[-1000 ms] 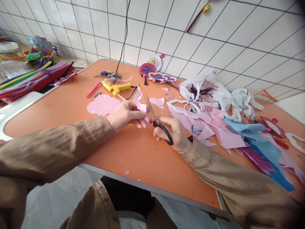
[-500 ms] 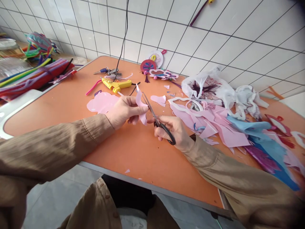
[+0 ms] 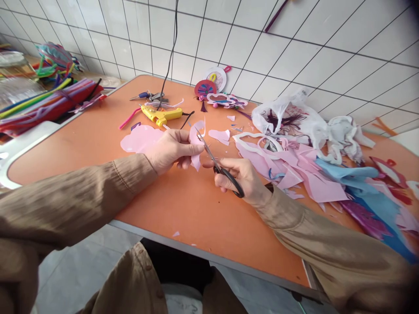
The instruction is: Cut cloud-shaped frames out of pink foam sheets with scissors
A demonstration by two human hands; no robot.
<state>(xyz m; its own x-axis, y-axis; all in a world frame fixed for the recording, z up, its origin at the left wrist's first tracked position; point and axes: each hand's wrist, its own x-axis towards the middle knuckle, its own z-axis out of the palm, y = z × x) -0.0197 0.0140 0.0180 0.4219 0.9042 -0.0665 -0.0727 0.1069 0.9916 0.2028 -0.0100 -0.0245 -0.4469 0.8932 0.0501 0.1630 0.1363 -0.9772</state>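
Note:
My left hand (image 3: 172,150) pinches a small curved piece of pink felt or paper (image 3: 195,134) between thumb and fingers. A pair of scissors (image 3: 231,181) with black handles is in my right hand (image 3: 244,179), fingers through the loops. Its blades point up and left, right at the edge of the pink piece; whether they touch it I cannot tell. Behind my left hand a larger pink cloud-shaped piece (image 3: 139,138) lies on the orange table (image 3: 183,209). Another pink offcut (image 3: 220,136) lies just beyond the scissors' tips.
A yellow glue gun (image 3: 162,115) and keys (image 3: 157,97) lie at the back left. Decorated round ornaments (image 3: 205,88) lean by the tiled wall. To the right are pink scraps (image 3: 324,183), blue sheets (image 3: 353,174) and a white plastic bag (image 3: 304,111). Bundled pipe cleaners (image 3: 55,104) lie far left.
The pink piece has turned in my left hand, showing a broader face and a thin curling strip at its top. The scissors stay close to its edge. The view has shifted slightly.

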